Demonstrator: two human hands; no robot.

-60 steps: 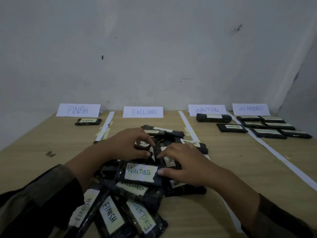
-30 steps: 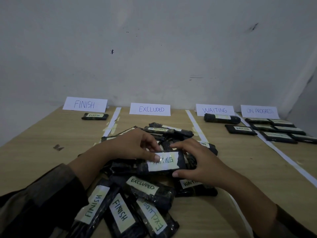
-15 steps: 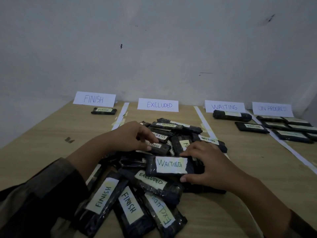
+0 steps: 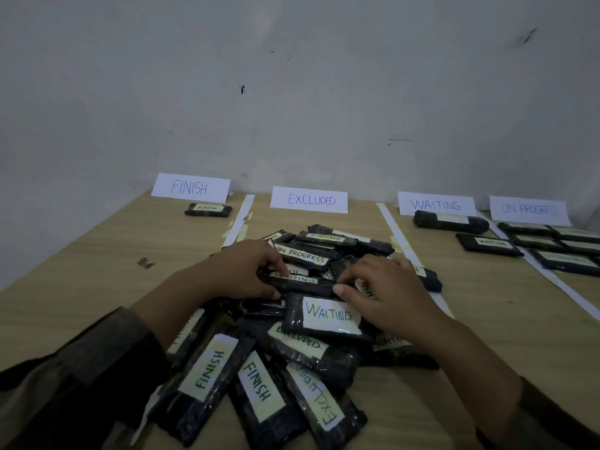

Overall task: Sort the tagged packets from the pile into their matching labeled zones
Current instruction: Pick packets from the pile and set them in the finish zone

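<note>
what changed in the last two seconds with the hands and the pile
The large WAITING packet, held up by both hands a second ago, lies back on the pile. Both hands moved to a thinner WAITING packet behind it: the left hand grips its left end, the right hand pinches its right end. The sorted packets in the zones stayed put.
</note>
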